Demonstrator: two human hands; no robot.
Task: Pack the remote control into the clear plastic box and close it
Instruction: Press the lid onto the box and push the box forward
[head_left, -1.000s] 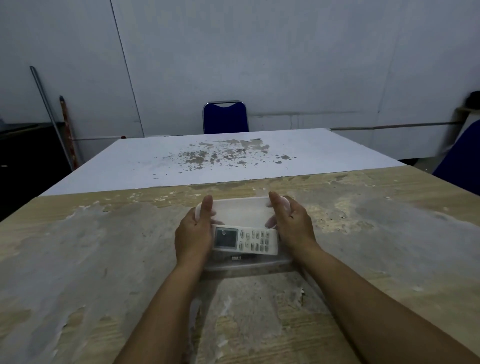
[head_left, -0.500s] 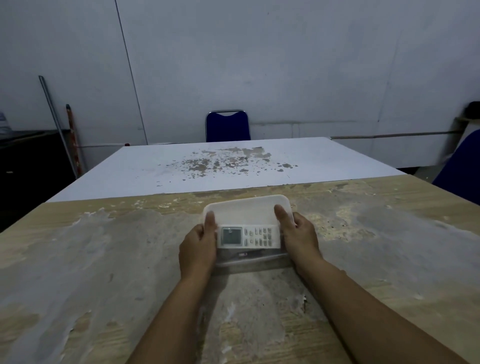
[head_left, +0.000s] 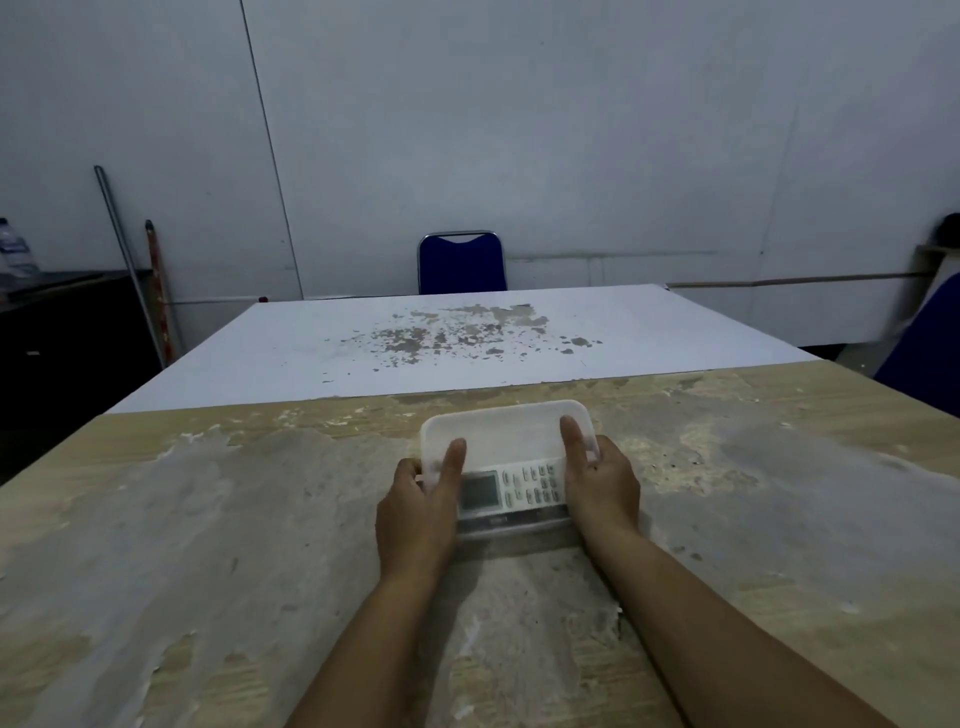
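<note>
Both hands grip the lid (head_left: 506, 431) at centre frame, left hand (head_left: 415, 512) and right hand (head_left: 602, 486) pinching its ends, thumbs on top, steadying it over the remote control (head_left: 511, 488) lying inside the clear plastic box (head_left: 511, 530) on the bench (head_left: 208, 545).

The remote control (head_left: 511, 488) is white, with a grey-green screen and small pale buttons carrying dark marks. The lid (head_left: 506, 434) at its 12 o'clock is milky white and translucent. The table (head_left: 208, 545) is tan wood mottled with grey and whitish patches. The board (head_left: 441, 338) at 12 o'clock is white, speckled grey-brown. The chair (head_left: 461, 262) is deep blue, chrome-framed
</note>
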